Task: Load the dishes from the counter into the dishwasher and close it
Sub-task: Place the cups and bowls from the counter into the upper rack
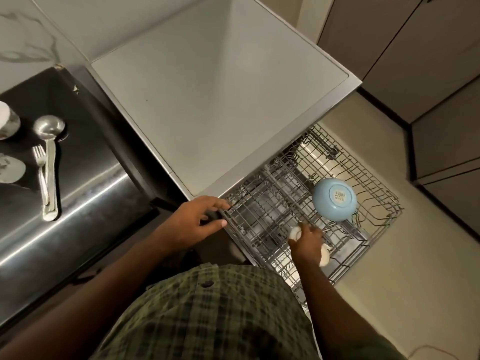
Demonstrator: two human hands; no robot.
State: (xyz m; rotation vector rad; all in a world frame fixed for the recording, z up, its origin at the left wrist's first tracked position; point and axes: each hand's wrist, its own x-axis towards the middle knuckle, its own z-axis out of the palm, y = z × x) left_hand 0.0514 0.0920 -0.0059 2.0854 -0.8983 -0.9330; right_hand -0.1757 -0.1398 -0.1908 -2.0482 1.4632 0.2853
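The wire rack point(306, 219) stands pulled out of the dishwasher point(213, 100), low over the pale floor, and serves as the landmark here. At its near edge the right hand point(307, 244) reaches down with the arm stretched forward, its grip closed around a small white cup point(324, 257) that lies tilted on the rack's wires; part of the cup shows on each side of the hand, and whether it rests fully on the rack cannot be told. Just beyond the hand, toward the far right of the rack, a light blue bowl point(334, 199) sits upside down, its base with a round label facing up. The other rows of the rack hold nothing that can be made out.

At the rack's left front corner the left hand point(200, 220) rests with fingers curled over the rim and the thumb stretched out beneath it, its grip loosely closed on that corner, the forearm coming in from the lower left.

Well to the left of the rack lies the steel worktop point(85, 193). On it a ladle point(50, 162) and a fork point(41, 172) lie side by side, touching, handles toward the viewer. Farther left, at the picture's edge, a small plate point(10, 168) and a pale cup point(6, 120) are only partly in view.
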